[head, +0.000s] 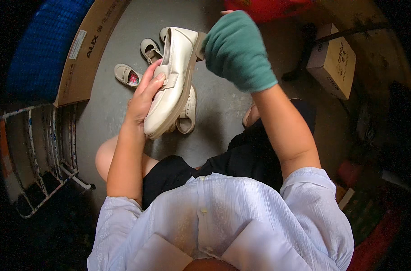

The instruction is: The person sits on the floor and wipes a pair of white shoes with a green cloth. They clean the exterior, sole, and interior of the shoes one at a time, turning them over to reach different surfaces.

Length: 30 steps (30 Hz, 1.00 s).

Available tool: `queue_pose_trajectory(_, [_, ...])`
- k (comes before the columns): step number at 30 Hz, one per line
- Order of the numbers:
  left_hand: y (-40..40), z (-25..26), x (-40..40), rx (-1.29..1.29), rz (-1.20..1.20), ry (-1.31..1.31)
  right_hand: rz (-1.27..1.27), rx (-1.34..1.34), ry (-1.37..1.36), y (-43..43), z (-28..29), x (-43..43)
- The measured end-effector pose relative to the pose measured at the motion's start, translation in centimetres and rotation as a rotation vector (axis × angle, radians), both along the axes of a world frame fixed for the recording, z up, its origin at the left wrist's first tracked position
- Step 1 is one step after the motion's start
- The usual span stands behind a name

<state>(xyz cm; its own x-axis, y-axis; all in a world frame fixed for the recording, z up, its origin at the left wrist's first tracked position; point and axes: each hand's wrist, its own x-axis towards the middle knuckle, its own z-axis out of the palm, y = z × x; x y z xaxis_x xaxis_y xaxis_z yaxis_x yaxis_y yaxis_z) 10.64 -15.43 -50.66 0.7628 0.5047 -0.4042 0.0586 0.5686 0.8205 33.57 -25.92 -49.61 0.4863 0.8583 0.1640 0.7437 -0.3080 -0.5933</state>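
My left hand (143,93) grips a cream leather loafer (173,81) from the side, with fingers and thumb over the strap and the shoe's opening. The loafer is held tilted, toe towards me and chunky heel pointing up and right. A green cloth cover (237,50) wraps my right hand (225,12) down to the wrist; only a bit of a finger shows at the top. The cloth is against or very near the loafer's heel and looks slightly blurred. Finger positions under the cloth are hidden.
Several cream shoes stand on the grey floor (104,81): a small loafer (124,74), a strapped shoe (150,49) and a lace-up shoe (188,111). Left are a large cardboard box (90,47) and a metal rack (53,142). A smaller carton (332,62) sits right.
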Motion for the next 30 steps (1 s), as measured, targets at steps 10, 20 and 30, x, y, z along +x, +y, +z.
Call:
queue_pose_trajectory(10, [-0.5,-1.2,-0.6,-0.094,-0.172,0.044,0.238,0.169,-0.385,-0.2,-1.4,-1.7])
queue_pose_trajectory(20, [-2.3,-0.5,-0.8,-0.133,-0.277,-0.004,0.362,0.225,-0.463,-2.5,-1.6,1.5])
queue_pose_trajectory(30, [-2.3,-1.6,0.6,-0.288,-0.205,-0.035,0.545,-0.106,-0.585,-3.2,2.3,-0.7])
